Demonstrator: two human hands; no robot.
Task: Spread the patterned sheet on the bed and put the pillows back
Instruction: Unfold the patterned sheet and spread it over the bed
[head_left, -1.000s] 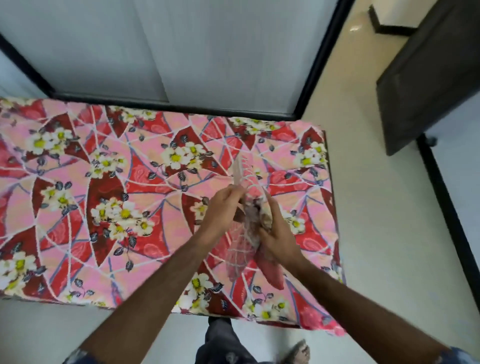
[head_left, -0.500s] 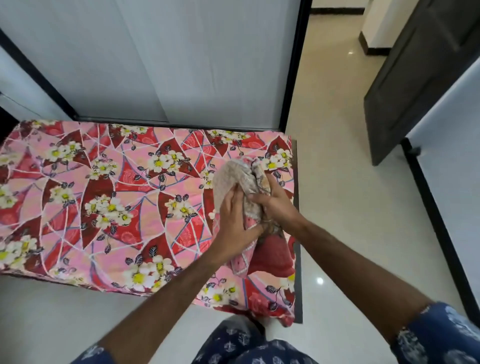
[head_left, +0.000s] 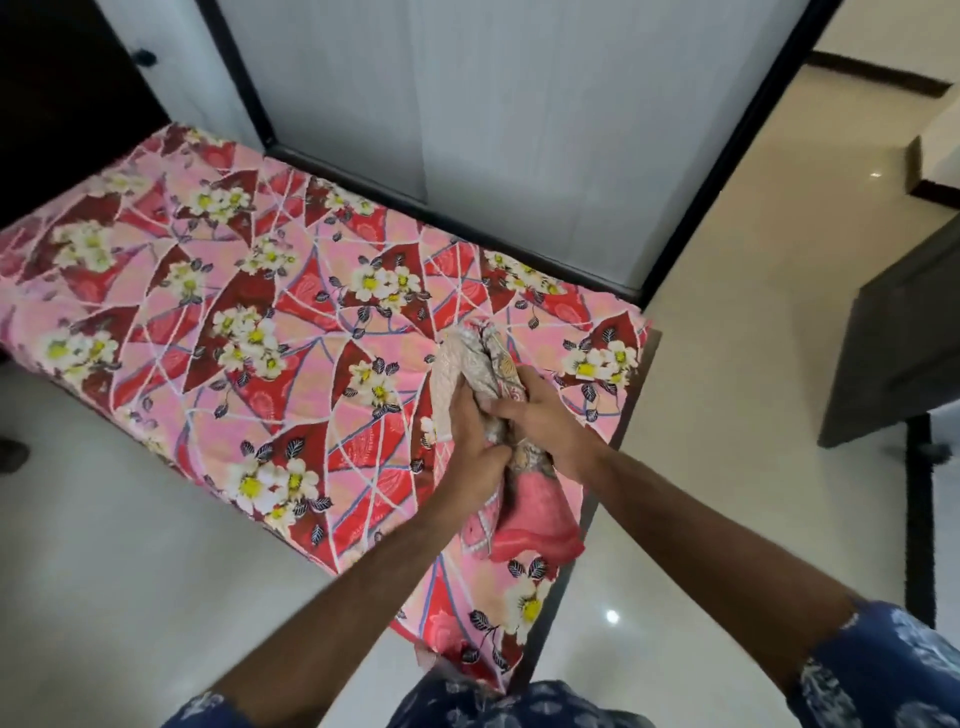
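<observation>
Sheet (head_left: 291, 332) bunched @ bed corner

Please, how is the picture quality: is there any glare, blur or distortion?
Head view: small glare spots on the glossy cream floor; wide-angle lens bends the black wall frame; pink floral sheet sharp centrally, softer at left edge.

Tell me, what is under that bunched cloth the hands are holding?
Under the bunched cloth, gripped by the left hand and right hand, lies the flowered sheet spread over the bed. Whatever is beneath the sheet is covered.
</observation>
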